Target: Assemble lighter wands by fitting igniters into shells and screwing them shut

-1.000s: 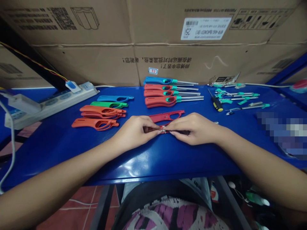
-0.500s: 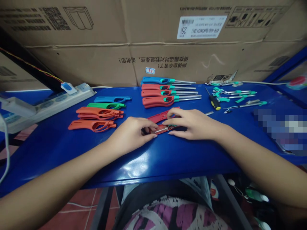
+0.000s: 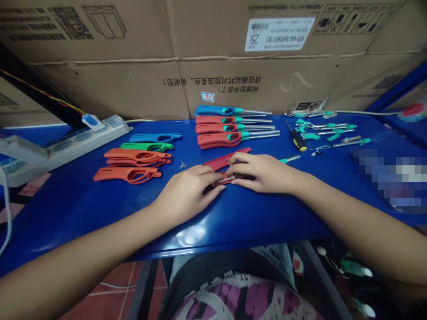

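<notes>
An opened red long-nosed lighter (image 3: pixel 224 180) lies between my hands, its inner parts showing in the lower half shell. My left hand (image 3: pixel 191 189) grips its left end with thumb and fingers. From the right, my right hand (image 3: pixel 262 174) has its fingers closed on the lighter's middle, hiding much of it. A metal tube with a teal collar (image 3: pixel 289 160) sticks out past that hand. Just behind the fingers rests the other red half shell (image 3: pixel 227 160). A few small screws (image 3: pixel 182 165) lie beyond my left hand.
Several assembled lighters (image 3: pixel 220 128) are stacked at the back. Orange, green and blue casings (image 3: pixel 133 158) sit on the left near a power strip (image 3: pixel 76 146). Back right are a screwdriver (image 3: pixel 296 138) and several teal-ended metal tubes (image 3: pixel 328 131). A cardboard box (image 3: pixel 133 84) stands behind the blue table (image 3: pixel 126 226).
My left hand has shifted slightly right along the lighter, and the small screws now show behind it. More of the metal tube shows beyond my right hand.
</notes>
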Demonstrator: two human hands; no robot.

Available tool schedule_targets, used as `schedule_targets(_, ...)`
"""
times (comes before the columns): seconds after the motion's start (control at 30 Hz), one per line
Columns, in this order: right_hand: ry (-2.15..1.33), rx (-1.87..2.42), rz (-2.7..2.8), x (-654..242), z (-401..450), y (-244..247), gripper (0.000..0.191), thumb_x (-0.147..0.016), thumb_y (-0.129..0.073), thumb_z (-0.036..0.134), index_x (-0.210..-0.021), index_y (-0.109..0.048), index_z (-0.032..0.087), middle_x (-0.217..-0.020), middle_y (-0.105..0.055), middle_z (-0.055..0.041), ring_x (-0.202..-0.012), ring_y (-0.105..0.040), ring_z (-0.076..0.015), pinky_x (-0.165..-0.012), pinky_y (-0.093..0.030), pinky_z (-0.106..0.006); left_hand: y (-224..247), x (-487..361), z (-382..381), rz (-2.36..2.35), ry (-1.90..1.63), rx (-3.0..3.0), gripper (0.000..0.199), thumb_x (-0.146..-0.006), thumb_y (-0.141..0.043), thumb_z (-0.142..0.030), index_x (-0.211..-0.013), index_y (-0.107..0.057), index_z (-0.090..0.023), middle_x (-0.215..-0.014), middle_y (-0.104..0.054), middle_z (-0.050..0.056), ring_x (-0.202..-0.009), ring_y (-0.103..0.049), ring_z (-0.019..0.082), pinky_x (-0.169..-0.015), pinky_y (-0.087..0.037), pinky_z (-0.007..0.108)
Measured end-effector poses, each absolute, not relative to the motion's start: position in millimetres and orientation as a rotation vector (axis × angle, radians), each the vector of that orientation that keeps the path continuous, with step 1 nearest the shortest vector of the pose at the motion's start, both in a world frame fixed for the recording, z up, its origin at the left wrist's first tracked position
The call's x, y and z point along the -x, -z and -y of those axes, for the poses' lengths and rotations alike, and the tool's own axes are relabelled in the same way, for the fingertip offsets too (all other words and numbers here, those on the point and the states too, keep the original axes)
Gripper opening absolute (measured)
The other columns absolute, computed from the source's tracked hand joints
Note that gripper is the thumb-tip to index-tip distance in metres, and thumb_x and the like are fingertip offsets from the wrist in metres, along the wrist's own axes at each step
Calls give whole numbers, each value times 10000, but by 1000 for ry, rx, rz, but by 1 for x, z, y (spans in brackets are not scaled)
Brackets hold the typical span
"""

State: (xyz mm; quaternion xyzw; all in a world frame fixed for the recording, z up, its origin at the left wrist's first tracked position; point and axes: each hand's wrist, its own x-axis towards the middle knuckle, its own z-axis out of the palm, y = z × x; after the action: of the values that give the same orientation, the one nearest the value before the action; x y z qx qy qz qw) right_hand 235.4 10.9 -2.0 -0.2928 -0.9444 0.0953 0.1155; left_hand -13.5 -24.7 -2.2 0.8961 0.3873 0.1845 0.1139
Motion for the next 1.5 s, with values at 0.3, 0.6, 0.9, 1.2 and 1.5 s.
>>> schedule_targets(0.3, -389, 866, 2735, -235, -11, -1, 210, -985, -578, 332, -1152, -615, 210, -1196, -629, -80, -973, -656, -213, -786, -507, -314, 14, 11, 13, -1060, -767, -2330, 190, -954, -663, -230, -1097, -789, -223, -909, -696, 33, -721, -632, 128, -690, -493, 252)
schedule_targets(0.6, -394, 872, 2717, -237, -12, -1, 184, -983, -583, 366, -1077, -604, 210, -1135, -628, -75, -917, -629, -198, -733, -467, -292, 16, 11, 13, -1076, -770, -2246, 191, -937, -689, -246, -1088, -804, -242, -858, -680, 33, -769, -640, 151, -733, -505, 280)
schedule_targets(0.9, -433, 827, 2745, -240, -11, -3, 222, -903, -602, 242, -1124, -591, 216, -1161, -616, -79, -905, -618, -189, -743, -470, -288, 12, 12, 19, -1055, -690, -2437, 209, -984, -604, -237, -1038, -802, -201, -945, -682, 61, -837, -659, 171, -799, -519, 312)
schedule_targets(1.2, -565, 776, 2674, -242, -10, -10, 267, -876, -569, 152, -1134, -606, 207, -1129, -613, -79, -919, -610, -179, -798, -489, -294, 13, 12, 16, -1068, -743, -2335, 253, -939, -671, -203, -1160, -776, -264, -912, -703, 30, -787, -660, 147, -731, -510, 266)
schedule_targets(1.5, -480, 774, 2682, -247, -12, -8, 173, -905, -589, 200, -1027, -710, 194, -1084, -650, -90, -890, -642, -186, -783, -512, -300, 9, 11, 17, -1060, -716, -2340, 203, -932, -676, -188, -1085, -803, -230, -905, -711, 40, -785, -664, 151, -728, -507, 272)
